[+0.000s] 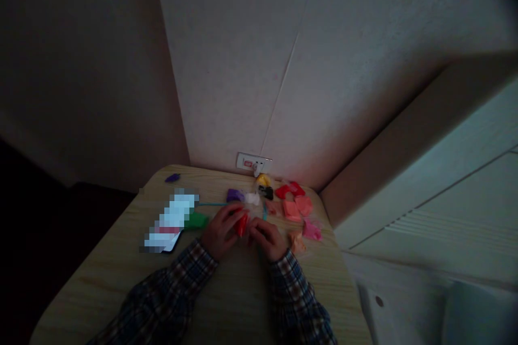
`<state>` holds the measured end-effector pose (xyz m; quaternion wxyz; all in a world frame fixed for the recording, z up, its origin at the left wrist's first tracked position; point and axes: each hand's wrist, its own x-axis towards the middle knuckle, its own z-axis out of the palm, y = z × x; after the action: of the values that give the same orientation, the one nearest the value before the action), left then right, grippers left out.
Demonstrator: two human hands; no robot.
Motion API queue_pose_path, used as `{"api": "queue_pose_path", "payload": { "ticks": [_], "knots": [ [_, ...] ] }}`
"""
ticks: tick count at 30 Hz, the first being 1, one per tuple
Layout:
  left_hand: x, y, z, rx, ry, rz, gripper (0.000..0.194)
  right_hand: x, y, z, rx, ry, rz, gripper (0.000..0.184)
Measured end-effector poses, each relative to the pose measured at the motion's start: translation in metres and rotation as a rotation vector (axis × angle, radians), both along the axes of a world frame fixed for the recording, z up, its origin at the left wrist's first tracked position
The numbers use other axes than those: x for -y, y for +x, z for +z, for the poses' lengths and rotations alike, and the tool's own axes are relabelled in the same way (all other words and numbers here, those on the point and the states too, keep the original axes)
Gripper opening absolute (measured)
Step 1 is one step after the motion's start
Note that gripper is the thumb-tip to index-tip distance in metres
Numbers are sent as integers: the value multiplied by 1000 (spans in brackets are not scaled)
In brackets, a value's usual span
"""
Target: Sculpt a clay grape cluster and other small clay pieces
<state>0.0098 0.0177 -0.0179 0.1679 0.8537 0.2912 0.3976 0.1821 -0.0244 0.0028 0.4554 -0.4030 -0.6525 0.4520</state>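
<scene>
At the lower centre of the frame, our left grip (pixel 220 230) is closed on a small, glossy red packet (pixel 242 224), while our right grip (pixel 269 238) curls just beside it, fingers bent inward, though we cannot tell whether they pinch anything. Over the pale wood-grained desk (pixel 109 264), the packet's long axis runs nearly up and down the frame, its narrower end towards the bottom edge. We judge two-handed working of the packet to be under way, seemingly calling next for a steady left grip and fine right fingertip work.
</scene>
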Motion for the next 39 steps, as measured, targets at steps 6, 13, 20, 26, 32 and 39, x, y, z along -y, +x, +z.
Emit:
{"api": "queue_pose_path", "payload": {
  "ticks": [6, 13, 20, 26, 32, 39],
  "knots": [
    [-2, -2, -3, -2, 15, -9, 57, 0, -1, -3, -55, -45, 36, 28],
    [-2, -1, -3, 4, 12, -18, 60, 0, -1, -6, -33, -24, 7, 27],
    [1, 1, -1, 4, -20, -20, 55, -1, 1, -7, -71, -22, 51, 29],
    [1, 0, -1, 5, -25, -21, 59, -1, 1, -6, -98, -14, 76, 29],
    [0, 0, -4, 20, -6, -23, 62, 1, -1, -5, -94, 0, 68, 30],
    [0, -1, -3, 21, -19, -25, 61, 0, 0, -6, -95, -5, 86, 32]
  ]
}}
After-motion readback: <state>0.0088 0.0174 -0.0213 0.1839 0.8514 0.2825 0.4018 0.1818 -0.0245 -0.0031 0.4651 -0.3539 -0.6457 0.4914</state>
